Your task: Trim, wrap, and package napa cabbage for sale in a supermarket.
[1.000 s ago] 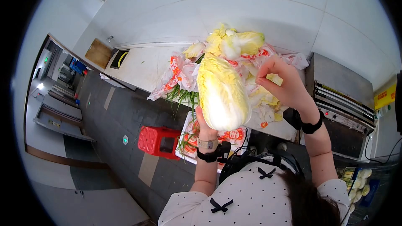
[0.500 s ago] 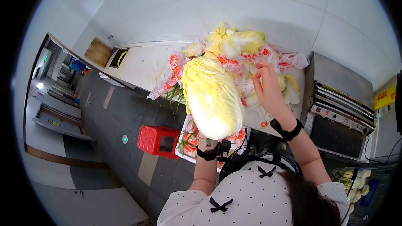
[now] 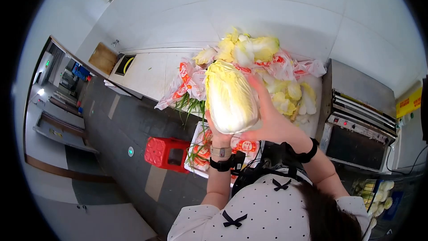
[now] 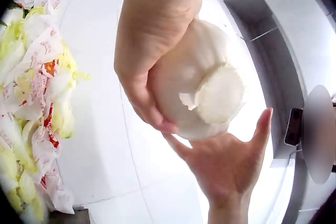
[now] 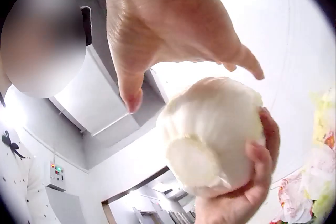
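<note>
A long white surface (image 3: 156, 69) runs beyond both hands and stretches away to their left. A metal appliance (image 3: 359, 107) with a dark front panel stands well to the right of the hands. Below and just left of the left hand is a white box (image 3: 199, 126) holding red-and-white packages, and farther left, on the floor, a red stool (image 3: 161, 152). Beyond the hands, crumpled red-and-white plastic bags (image 3: 192, 82) spread over the surface. The napa cabbage (image 3: 232, 100) is held up in the air between the hands, its pale cut base turned toward the person. The left hand (image 4: 152, 45) grips it, fingers curled round its side; the right hand (image 5: 173, 29) is open at its other side, thumb spread away, though whether it touches cannot be told. Loose cabbage leaves (image 3: 258, 49) lie beyond the hands, and thin green stalks (image 3: 191, 105) hang left of the left hand. A watch (image 3: 221, 152) sits on the left wrist.
</note>
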Motion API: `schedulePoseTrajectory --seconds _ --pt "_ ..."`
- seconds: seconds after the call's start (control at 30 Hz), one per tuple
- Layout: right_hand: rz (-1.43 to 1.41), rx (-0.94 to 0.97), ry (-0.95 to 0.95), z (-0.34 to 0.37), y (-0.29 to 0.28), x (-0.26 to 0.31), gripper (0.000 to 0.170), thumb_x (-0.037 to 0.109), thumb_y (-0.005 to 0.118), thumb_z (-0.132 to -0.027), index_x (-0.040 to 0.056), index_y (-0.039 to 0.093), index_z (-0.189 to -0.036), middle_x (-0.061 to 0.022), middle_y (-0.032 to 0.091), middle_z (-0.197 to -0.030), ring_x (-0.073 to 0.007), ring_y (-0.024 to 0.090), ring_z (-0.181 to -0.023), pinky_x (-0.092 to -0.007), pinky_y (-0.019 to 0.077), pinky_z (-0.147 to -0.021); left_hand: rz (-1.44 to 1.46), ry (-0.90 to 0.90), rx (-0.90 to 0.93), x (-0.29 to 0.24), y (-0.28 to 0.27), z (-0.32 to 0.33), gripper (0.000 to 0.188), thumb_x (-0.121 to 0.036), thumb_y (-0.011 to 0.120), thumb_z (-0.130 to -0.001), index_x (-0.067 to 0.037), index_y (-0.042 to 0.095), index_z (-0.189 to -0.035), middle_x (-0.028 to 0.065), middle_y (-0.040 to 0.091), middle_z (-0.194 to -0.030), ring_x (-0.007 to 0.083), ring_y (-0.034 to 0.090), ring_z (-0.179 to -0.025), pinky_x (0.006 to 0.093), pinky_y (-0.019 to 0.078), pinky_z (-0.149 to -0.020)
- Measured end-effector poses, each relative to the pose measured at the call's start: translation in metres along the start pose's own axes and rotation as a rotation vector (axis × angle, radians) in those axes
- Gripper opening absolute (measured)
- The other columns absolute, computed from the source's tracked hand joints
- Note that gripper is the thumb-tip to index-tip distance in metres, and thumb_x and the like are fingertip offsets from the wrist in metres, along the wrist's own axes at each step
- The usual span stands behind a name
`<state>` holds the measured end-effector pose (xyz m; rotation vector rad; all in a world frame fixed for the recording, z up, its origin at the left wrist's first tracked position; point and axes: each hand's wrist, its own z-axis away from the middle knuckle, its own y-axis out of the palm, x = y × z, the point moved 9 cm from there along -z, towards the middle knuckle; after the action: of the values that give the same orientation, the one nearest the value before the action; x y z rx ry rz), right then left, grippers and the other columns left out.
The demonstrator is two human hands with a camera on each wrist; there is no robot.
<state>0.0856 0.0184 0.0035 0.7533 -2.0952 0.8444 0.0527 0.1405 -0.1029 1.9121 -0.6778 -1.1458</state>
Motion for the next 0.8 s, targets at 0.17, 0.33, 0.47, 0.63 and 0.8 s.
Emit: schedulePoseTrajectory --seconds 0.17,0.33,0.47,0.63,0.8 --pt "0.082 -0.106 0.110 0.012 0.013 -0.027 0.098 0.027 0.074 -0.065 -0.0036 0.014 -0.135 -0.0276 0.017 -0.138 -0.0395 0.017 -0.130 -0.0441 0.0182 -0.106 -0.028 -0.091 -0.288 0.008 -0.024 0.007 0.067 -0.053 0.031 -0.085 -0.011 0.026 -0.137 0.0126 0.037 -0.135 0.0319 0.041 -0.121 0.0480 0.0341 -0.100" --pt "0.178 -0.284 0.148 0.015 0.007 -0.020 0.083 0.026 0.069 -0.071 -0.0040 0.021 -0.132 -0.0271 0.026 -0.133 -0.0412 0.026 -0.125 -0.0451 0.0240 -0.103 -0.056 -0.105 -0.234 0.013 -0.006 0.005 0.067 -0.052 0.029 -0.086 -0.008 0.027 -0.136 0.0136 0.038 -0.134 0.0312 0.041 -0.121 0.0456 0.0351 -0.099" --pt "0.343 -0.340 0.048 0.019 0.006 -0.012 0.064 0.020 0.062 -0.077 -0.0027 0.030 -0.128 -0.0270 0.030 -0.130 -0.0424 0.031 -0.121 -0.0454 0.0274 -0.100 -0.104 -0.107 -0.223 0.015 -0.006 0.006 0.069 -0.055 0.033 -0.084 -0.012 0.026 -0.137 0.0126 0.035 -0.137 0.0317 0.038 -0.123 0.0470 0.0344 -0.099" --pt "0.450 -0.361 -0.098 0.022 0.004 0.001 0.037 0.010 0.058 -0.079 0.0072 0.050 -0.115 -0.0192 0.037 -0.129 -0.0377 0.038 -0.117 -0.0458 0.0318 -0.098 -0.100 -0.107 -0.284 0.013 -0.006 0.008 0.065 -0.052 0.033 -0.085 -0.011 0.030 -0.135 0.0121 0.041 -0.132 0.0299 0.043 -0.118 0.0429 0.0389 -0.096" --pt "0.407 -0.360 -0.195 0.026 0.003 0.005 0.026 0.008 0.064 -0.074 0.0124 0.062 -0.099 -0.0110 0.049 -0.121 -0.0301 0.047 -0.110 -0.0459 0.0354 -0.095 -0.046 -0.141 -0.307 0.014 -0.008 0.009 0.063 -0.051 0.031 -0.086 -0.010 0.034 -0.133 0.0119 0.044 -0.129 0.0292 0.047 -0.115 0.0413 0.0409 -0.094"
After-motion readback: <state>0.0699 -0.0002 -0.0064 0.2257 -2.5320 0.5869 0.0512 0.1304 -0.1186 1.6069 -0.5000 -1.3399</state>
